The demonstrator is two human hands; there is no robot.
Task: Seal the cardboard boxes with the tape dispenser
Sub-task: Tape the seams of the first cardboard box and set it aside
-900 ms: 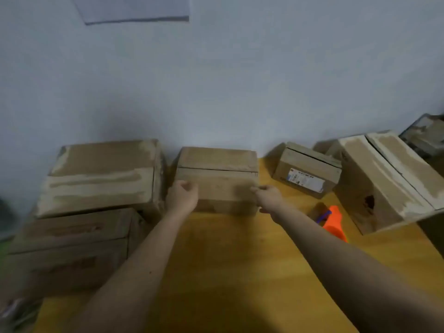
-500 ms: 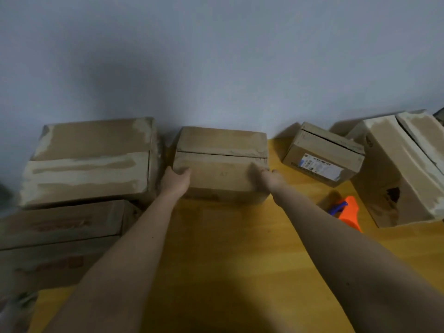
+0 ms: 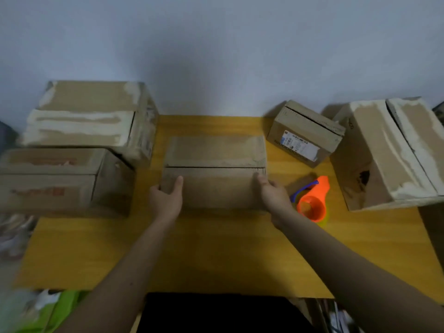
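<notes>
A brown cardboard box (image 3: 215, 169) sits in the middle of the yellow wooden table (image 3: 216, 255), its two top flaps closed with a dark seam across. My left hand (image 3: 167, 200) grips its near left corner, thumb on top. My right hand (image 3: 272, 195) grips the near right corner, thumb on the top flap. An orange tape dispenser (image 3: 312, 200) with a blue handle lies on the table just right of my right hand.
Two large boxes (image 3: 91, 118) (image 3: 60, 179) stand at the left, a small labelled box (image 3: 305, 133) at the back right, and a big box (image 3: 389, 152) at the far right. The wall is close behind. Clutter lies past the table's left and near edges.
Both hands have drawn the middle box away from the wall toward me. The camera has tilted down, so more of the table shows.
</notes>
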